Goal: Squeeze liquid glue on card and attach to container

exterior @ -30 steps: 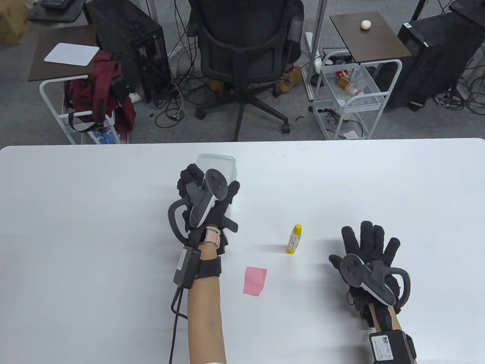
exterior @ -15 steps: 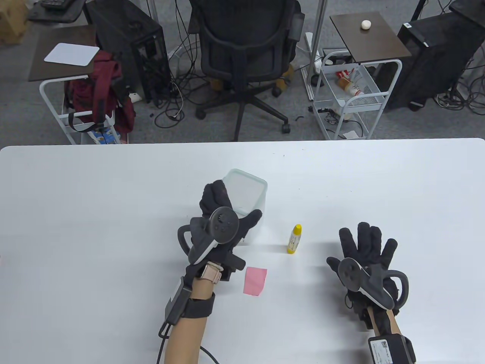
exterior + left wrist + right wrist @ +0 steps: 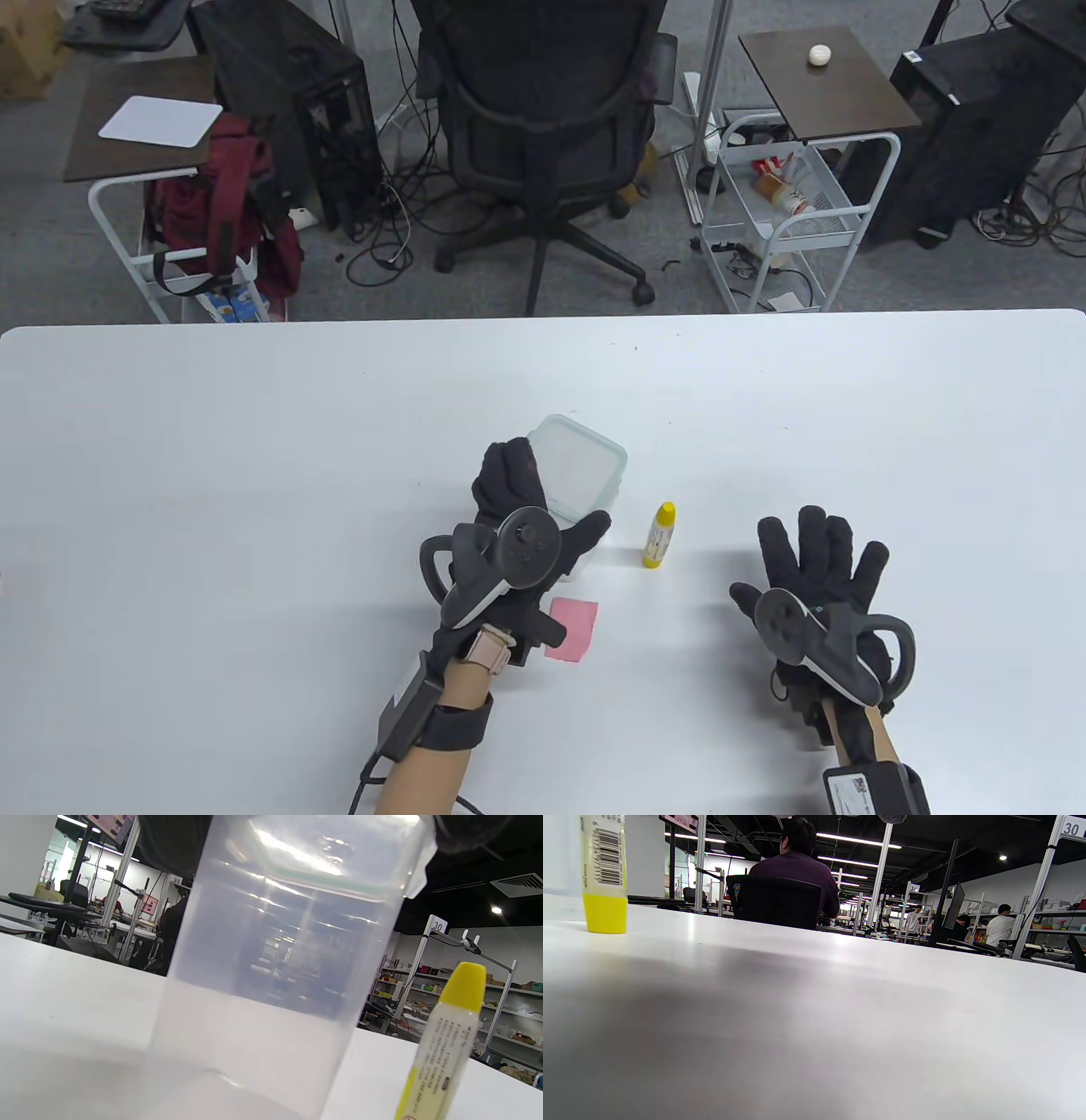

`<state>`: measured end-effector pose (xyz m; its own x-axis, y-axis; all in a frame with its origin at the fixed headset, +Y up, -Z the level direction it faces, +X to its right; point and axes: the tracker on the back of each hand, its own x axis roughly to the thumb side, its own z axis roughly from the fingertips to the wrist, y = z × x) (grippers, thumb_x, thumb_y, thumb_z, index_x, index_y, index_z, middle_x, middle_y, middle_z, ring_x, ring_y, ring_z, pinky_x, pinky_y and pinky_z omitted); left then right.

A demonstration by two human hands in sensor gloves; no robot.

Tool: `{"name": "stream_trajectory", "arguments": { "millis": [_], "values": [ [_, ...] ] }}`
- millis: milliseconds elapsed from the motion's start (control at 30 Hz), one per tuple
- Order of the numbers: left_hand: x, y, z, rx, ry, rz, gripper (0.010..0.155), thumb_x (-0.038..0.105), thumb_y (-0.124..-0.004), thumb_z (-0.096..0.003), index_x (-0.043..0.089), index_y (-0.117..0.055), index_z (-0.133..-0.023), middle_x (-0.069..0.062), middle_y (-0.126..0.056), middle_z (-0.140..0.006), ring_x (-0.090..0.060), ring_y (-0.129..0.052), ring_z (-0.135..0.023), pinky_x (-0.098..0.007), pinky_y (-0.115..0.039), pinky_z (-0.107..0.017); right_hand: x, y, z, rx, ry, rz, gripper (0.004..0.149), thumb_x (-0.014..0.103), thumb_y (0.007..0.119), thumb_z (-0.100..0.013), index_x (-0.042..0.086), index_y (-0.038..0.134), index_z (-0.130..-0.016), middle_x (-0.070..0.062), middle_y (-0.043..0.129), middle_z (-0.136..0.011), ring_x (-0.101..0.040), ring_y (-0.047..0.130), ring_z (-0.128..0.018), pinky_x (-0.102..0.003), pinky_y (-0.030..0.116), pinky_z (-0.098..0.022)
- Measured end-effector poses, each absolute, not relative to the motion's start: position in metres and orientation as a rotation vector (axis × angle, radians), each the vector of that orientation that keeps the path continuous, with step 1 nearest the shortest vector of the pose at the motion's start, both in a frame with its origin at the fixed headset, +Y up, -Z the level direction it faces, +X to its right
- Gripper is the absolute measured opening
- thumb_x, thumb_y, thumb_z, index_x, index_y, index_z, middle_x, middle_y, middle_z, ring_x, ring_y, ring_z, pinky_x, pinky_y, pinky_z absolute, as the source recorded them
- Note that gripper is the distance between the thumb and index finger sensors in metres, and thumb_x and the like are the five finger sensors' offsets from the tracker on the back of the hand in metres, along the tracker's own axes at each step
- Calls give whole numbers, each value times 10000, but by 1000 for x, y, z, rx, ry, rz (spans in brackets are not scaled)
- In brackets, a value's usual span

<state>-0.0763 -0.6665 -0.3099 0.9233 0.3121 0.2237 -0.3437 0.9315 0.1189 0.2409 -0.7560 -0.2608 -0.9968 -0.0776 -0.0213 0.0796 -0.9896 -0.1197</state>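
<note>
A clear plastic container (image 3: 585, 463) with a pale green-rimmed lid was seen upright on the white tabletop (image 3: 212, 475), near the middle of the table view. It was gripped from its near left side by the left hand (image 3: 526, 543), fingers laid up along the left wall and onto the lid, thumb pressed against the near right corner; the grip was thus closed round the container. Whether the base was fully seated on the tabletop could not be told. In the left wrist view the translucent container wall (image 3: 275, 963) filled most of the frame, with a dark gloved fingertip (image 3: 466, 832) noted at its upper right corner. A small glue bottle (image 3: 660, 535), yellow-capped with a yellow base and printed label, was recorded standing upright just right of the container, apart from it. A pink card (image 3: 573, 628) was seen flat on the tabletop just below the container, its left edge partly covered by the left wrist gear. The right hand (image 3: 814, 586) was observed well to the right of the bottle, palm down, fingers spread, nothing held. In the right wrist view only the bottle's lower part (image 3: 604, 878) was noted at far left.
</note>
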Motion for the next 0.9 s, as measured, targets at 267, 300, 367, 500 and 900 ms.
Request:
{"name": "stream_trajectory", "arguments": {
  "millis": [267,300,367,500,900],
  "values": [
    [-87,-665,-297,174,-260,434,1087,750,-540,-516,-57,-170,-1143,-385,-230,-1169,-592,-474,-1038,-577,-575,-764,231,-757,-260,-20,182,-3085,794,670,447,-539,241,272,-1184,-217,273,-1246,-500,387,-1133,-750,225,-766],
    [-92,-664,-292,201,-260,447,1057,735,-538,-527,-48,-187,-1145,-370,-251,-1170,-585,-485,-1034,-581,-569,-761,230,-757,-260,-27,187,-3101,792,669,449,-538,239,284,-1182,-211,302,-1244,-492,417,-1126,-747,238,-769],
    [-110,-661,-277,243,-235,455,990,703,-543,-544,-22,-247,-1150,-334,-319,-1173,-551,-542,-1026,-571,-590,-756,229,-756,-260,-43,194,-3146,783,666,453,-538,234,319,-1177,-202,372,-1231,-477,492,-1098,-739,278,-775],
    [-143,-673,-250,244,-207,507,836,654,-566,-557,65,-436,-1137,-227,-530,-1153,-460,-695,-990,-516,-680,-730,227,-758,-263,-79,197,-3248,774,658,467,-539,214,366,-1165,-186,463,-1198,-450,595,-1040,-706,382,-782],
    [-213,-724,-239,190,-35,971,642,555,-605,-573,138,-626,-1060,-144,-735,-1057,-381,-846,-883,-467,-762,-660,205,-768,-276,-198,89,-3518,803,649,530,-534,150,354,-1139,-165,533,-1132,-411,689,-965,-619,553,-758]
  ]
}}
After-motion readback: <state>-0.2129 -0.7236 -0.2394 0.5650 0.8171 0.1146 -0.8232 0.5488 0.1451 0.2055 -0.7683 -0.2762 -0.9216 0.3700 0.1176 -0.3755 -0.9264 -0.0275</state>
